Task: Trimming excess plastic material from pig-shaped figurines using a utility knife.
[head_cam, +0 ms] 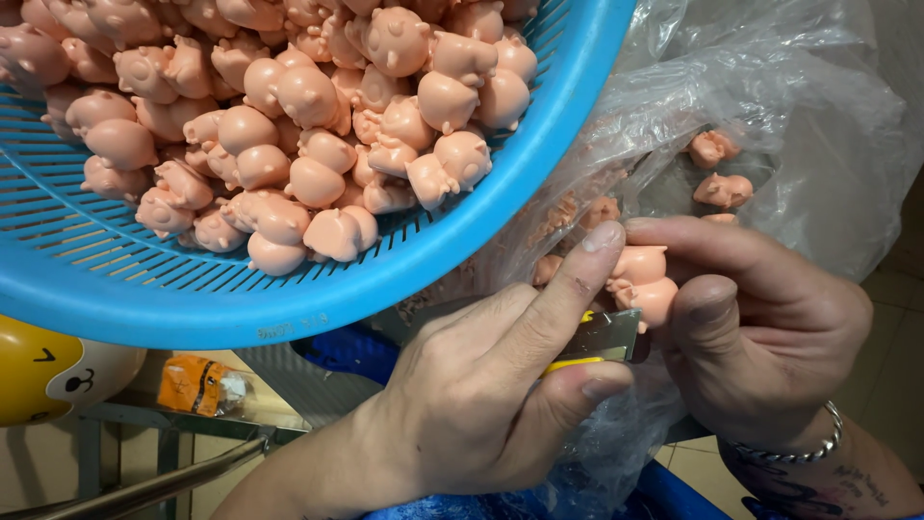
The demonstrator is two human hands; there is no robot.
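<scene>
Above and to the left of your grip, the blue slotted basket (404,260) carries a heap of pink pig figures (308,125). Behind your grip, the clear plastic bag (828,125) holds further pink figures (722,190).

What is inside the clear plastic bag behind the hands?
Inside the plastic bag a few pink pig figures show through the film, with more near the left hand. Folds and both hands cover the rest, so the count cannot be told.
</scene>
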